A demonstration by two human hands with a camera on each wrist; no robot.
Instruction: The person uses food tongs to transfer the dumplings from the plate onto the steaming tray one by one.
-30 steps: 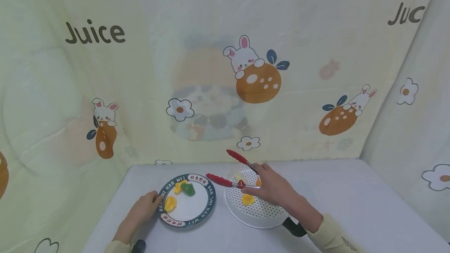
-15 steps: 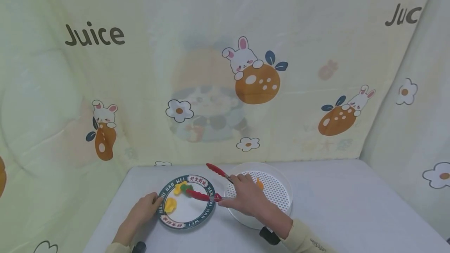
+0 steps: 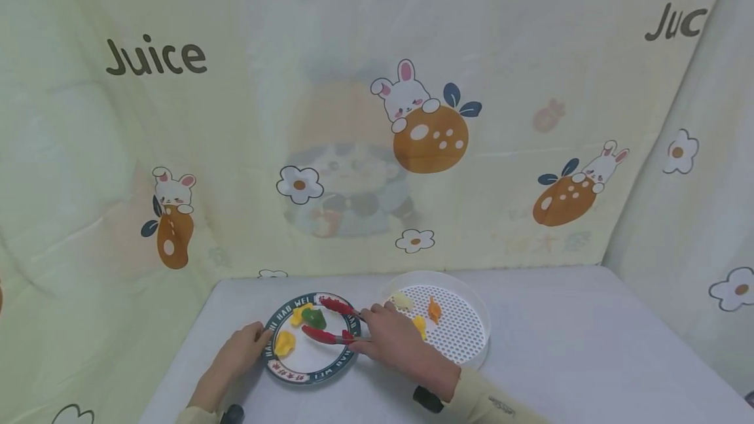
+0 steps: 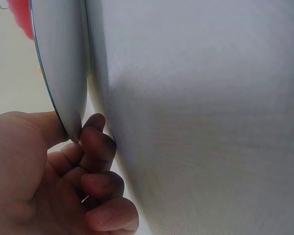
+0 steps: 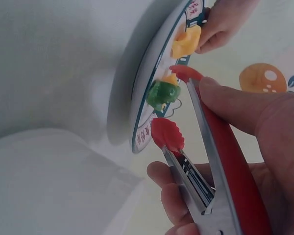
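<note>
My left hand pinches the left rim of a round white plate with a dark green lettered border; in the left wrist view its thumb lies over the edge and fingers below. My right hand grips a pair of red-tipped metal tongs. The tongs' tips are spread over the plate, at the right of a small green dumpling-shaped piece, with nothing between them. One ruffled yellow piece lies partly behind the green one. Another yellow piece lies at the plate's left.
Right of the plate stands a round white perforated tray, partly covered by my right hand. In it lie a pale piece, an orange piece and a yellow piece. A printed curtain hangs behind the white table.
My right hand has carried the tongs left from over the perforated tray to over the plate, and their tips have come closer together. My left hand stays on the plate's rim.
</note>
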